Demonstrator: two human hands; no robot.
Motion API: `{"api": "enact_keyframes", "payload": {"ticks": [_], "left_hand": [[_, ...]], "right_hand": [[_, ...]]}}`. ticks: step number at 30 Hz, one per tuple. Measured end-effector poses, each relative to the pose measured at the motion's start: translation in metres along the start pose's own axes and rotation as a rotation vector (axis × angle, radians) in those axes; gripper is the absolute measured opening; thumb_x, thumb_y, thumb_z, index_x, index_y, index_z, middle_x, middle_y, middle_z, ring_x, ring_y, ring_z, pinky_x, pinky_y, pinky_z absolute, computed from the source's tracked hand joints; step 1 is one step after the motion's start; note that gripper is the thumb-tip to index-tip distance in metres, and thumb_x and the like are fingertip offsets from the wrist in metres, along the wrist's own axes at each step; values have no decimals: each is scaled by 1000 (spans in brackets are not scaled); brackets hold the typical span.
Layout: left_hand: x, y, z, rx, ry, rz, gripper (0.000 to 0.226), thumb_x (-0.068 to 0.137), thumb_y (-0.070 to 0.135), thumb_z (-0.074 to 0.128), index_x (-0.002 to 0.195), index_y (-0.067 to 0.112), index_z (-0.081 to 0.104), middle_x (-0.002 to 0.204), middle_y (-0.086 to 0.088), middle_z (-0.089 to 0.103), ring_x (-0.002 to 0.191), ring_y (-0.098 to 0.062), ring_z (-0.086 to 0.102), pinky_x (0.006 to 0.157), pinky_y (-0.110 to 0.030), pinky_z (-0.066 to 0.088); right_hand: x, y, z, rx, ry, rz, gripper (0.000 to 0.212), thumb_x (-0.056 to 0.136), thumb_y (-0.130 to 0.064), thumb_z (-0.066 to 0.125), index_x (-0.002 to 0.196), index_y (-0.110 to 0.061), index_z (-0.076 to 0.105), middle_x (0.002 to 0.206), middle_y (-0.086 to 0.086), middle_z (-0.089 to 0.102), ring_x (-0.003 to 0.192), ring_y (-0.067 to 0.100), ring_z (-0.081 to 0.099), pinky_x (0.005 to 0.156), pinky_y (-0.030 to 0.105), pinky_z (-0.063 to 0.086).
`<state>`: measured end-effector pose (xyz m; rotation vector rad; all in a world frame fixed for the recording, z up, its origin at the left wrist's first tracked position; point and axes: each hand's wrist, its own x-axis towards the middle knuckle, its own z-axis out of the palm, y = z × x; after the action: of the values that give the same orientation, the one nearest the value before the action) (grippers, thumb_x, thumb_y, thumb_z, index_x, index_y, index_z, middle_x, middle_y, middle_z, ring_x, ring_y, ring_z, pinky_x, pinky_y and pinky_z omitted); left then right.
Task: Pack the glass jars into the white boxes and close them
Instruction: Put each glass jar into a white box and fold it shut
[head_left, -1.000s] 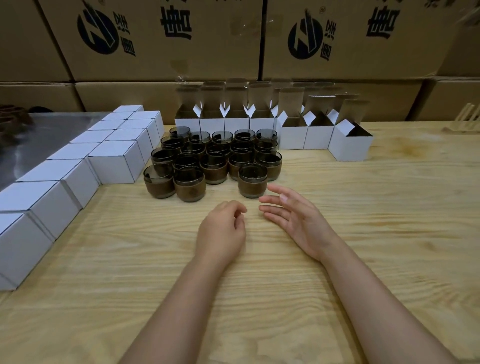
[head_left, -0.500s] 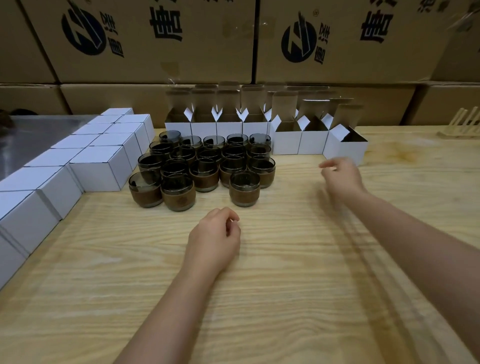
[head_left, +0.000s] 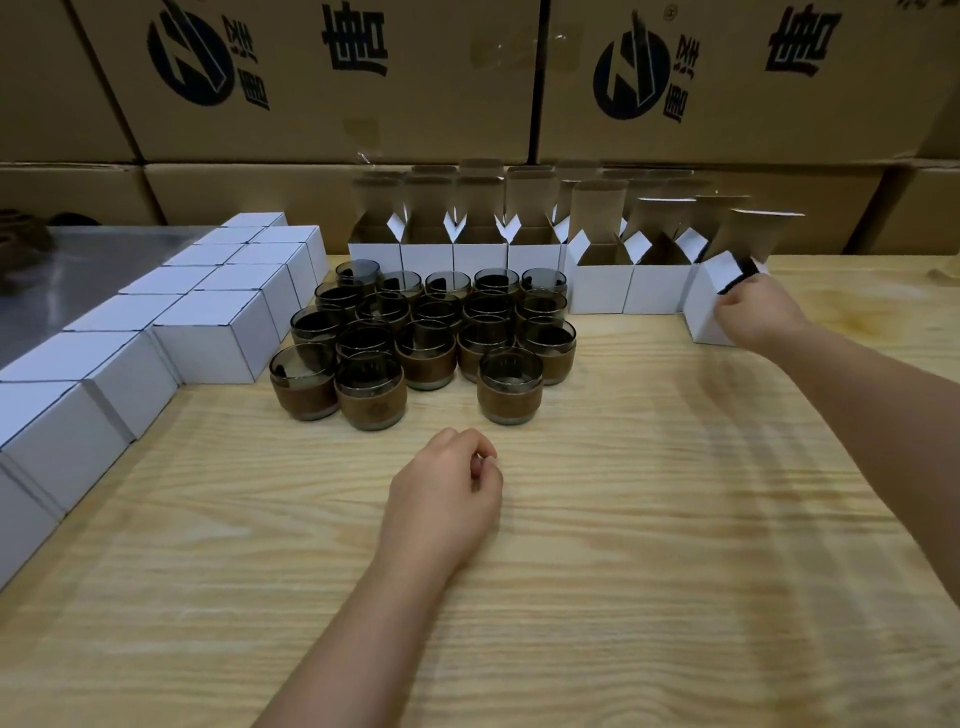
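Glass jars (head_left: 429, 332) stand clustered and unpacked on the desk (head_left: 675, 519), between closed white boxes (head_left: 208, 338) on the left and a row of open boxes (head_left: 597, 283) behind. The end box (head_left: 702, 312) of that row is held at its near side by the right grip (head_left: 759, 318) and appears tilted. The left grip (head_left: 441, 491) is loosely curled on the desk, with nothing seen in it. The box is best drawn clear of its neighbour, set upright beside the nearest jar (head_left: 510, 387), and the jar lowered straight in so no flap is crushed.
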<state>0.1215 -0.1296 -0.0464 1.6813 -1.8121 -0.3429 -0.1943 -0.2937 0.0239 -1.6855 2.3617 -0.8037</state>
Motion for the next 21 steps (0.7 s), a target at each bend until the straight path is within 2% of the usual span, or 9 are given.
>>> {"api": "enact_keyframes", "payload": {"ticks": [2, 4, 6, 8, 11, 13, 17, 19, 21], "left_hand": [[0, -1, 1, -2, -3, -2, 9, 91, 29, 51, 91, 31, 60, 82, 16, 51, 76, 3, 49, 64, -19, 37], [-1, -1, 1, -6, -8, 1, 8, 91, 32, 52, 90, 31, 60, 81, 15, 50, 75, 2, 49, 62, -19, 36], [-1, -1, 0, -23, -16, -5, 9, 90, 38, 53, 93, 33, 59, 80, 15, 49, 75, 3, 48, 63, -18, 36], [-1, 0, 0, -44, -37, -14, 20, 88, 46, 55, 104, 34, 56, 82, 16, 49, 77, 5, 47, 68, -23, 39], [-3, 1, -3, -76, -74, -8, 51, 79, 62, 59, 122, 40, 45, 95, 21, 50, 88, 2, 50, 76, -27, 41], [-5, 2, -4, -128, -77, 31, 71, 72, 68, 62, 132, 42, 36, 112, 23, 49, 105, -2, 49, 85, -29, 43], [-9, 4, -8, -250, -121, 148, 105, 63, 68, 69, 149, 36, 16, 144, 12, 40, 133, -6, 35, 109, -34, 34], [-11, 5, -11, -344, -164, 193, 116, 60, 63, 69, 152, 33, 6, 149, 8, 37, 137, -6, 33, 112, -40, 34], [-12, 5, -12, -406, -207, 208, 119, 60, 56, 69, 153, 32, -2, 150, 9, 36, 137, -8, 37, 106, -44, 40]], "right_hand": [[-10, -4, 0, 17, 89, -25, 24, 93, -2, 39, 99, 11, 58, 111, 28, 53, 99, 38, 50, 70, 34, 33], [-30, -10, 2, 67, 226, -65, 22, 94, -8, 40, 84, 4, 57, 111, 26, 52, 99, 39, 51, 70, 34, 33], [-58, -15, 6, 146, 367, -93, 22, 94, -14, 43, 83, 1, 55, 109, 21, 51, 101, 35, 50, 72, 36, 36], [-89, -23, 11, 212, 495, -195, 19, 93, -16, 48, 85, 0, 55, 103, 19, 52, 100, 35, 47, 77, 39, 37], [-142, -44, 15, 256, 649, -409, 15, 87, -13, 56, 78, -2, 53, 86, 19, 53, 84, 36, 48, 75, 41, 34], [-177, -60, 17, 256, 688, -529, 15, 84, -11, 58, 73, -4, 52, 78, 17, 53, 75, 34, 49, 70, 41, 34], [-234, -89, 30, 206, 682, -698, 17, 82, -13, 59, 69, -5, 52, 72, 12, 54, 69, 31, 50, 62, 40, 36], [-249, -96, 37, 201, 668, -722, 18, 83, -16, 58, 68, -6, 53, 72, 11, 55, 68, 30, 50, 61, 39, 36], [-257, -97, 43, 176, 659, -742, 19, 84, -17, 58, 68, -7, 54, 72, 10, 56, 66, 30, 52, 60, 39, 37]]}}
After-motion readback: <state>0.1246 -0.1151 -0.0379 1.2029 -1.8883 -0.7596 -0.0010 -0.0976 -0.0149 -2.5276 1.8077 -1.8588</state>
